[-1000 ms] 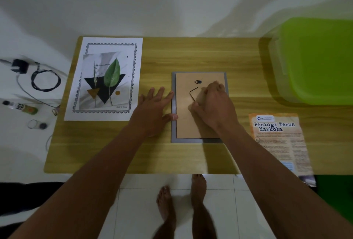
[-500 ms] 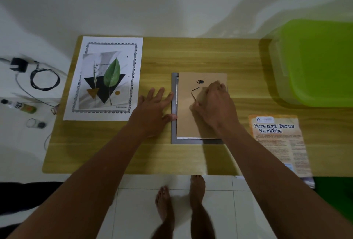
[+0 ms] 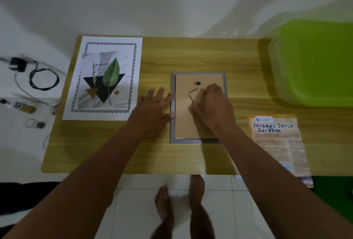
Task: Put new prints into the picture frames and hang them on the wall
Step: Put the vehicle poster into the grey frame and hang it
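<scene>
Status: early stage, no frame hung on the wall (image 3: pixel 152 0). One picture frame (image 3: pixel 172 124) lies face down near the centre of the table (image 3: pixel 191 55), its brown backing board (image 3: pixel 183 120) seated inside the grey rim with a thin gap at the 6 o'clock edge. The hanger hook (image 3: pixel 197 83) sits toward 12 o'clock on the board. My left hand (image 3: pixel 152 110) rests flat on the table at the frame's 9 o'clock, fingers straight and spread, with fingertips and thumb touching the rim to steady it. My right hand (image 3: pixel 212 109) lies on the board toward 2 o'clock, fingers curled together and the thumb beside the dark outline of the stand flap; I cannot tell whether it pinches the flap or only presses down. The leaf print (image 3: pixel 103 78) lies loose at 9 o'clock, well apart from the frame, so I judge it is not yet loaded. An orange pamphlet (image 3: pixel 277 143) lies at 4 o'clock and a green plastic container (image 3: pixel 317 63) at 2 o'clock. Remaining, in my estimate: free the backing, insert the print, close the frame, hang it.
</scene>
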`<state>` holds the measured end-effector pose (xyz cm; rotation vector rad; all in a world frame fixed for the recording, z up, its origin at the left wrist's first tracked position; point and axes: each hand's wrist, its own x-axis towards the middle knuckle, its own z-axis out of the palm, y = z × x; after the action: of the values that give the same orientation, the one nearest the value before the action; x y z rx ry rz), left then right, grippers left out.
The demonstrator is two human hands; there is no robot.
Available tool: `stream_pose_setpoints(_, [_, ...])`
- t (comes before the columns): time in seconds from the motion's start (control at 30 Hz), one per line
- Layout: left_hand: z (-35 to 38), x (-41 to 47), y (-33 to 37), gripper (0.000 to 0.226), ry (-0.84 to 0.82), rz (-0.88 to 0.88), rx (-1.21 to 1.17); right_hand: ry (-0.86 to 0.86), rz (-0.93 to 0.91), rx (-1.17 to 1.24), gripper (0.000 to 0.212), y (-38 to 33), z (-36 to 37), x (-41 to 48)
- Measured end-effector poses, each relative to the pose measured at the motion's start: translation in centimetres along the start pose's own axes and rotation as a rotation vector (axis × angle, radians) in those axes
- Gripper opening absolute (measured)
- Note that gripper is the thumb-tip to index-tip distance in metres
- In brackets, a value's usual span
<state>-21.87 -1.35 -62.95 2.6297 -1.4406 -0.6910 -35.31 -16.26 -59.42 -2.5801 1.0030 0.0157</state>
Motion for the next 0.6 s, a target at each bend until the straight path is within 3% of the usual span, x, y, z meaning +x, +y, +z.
stream_pose_setpoints(0.17, [0.0,0.0,0.1,0.074,0.002,0.009,0.017,-0.009,-0.012,-0.038,0.056,0.4,0.8,-0.4])
stream_pose_setpoints(0.3, [0.0,0.0,0.3,0.093,-0.003,-0.017,-0.002,-0.046,-0.108,-0.061,0.053,1.3,0.8,0.0])
stream_pose_setpoints(0.47, [-0.3,-0.1,0.7,0.1,-0.004,-0.032,0.016,-0.233,-0.143,-0.201,0.076,2.4,1.4,-0.2])
stream_pose_setpoints(0.6, [0.0,-0.2,0.9,0.087,0.023,-0.033,0.038,-0.254,-0.126,-0.047,0.057,2.5,0.3,-0.3])
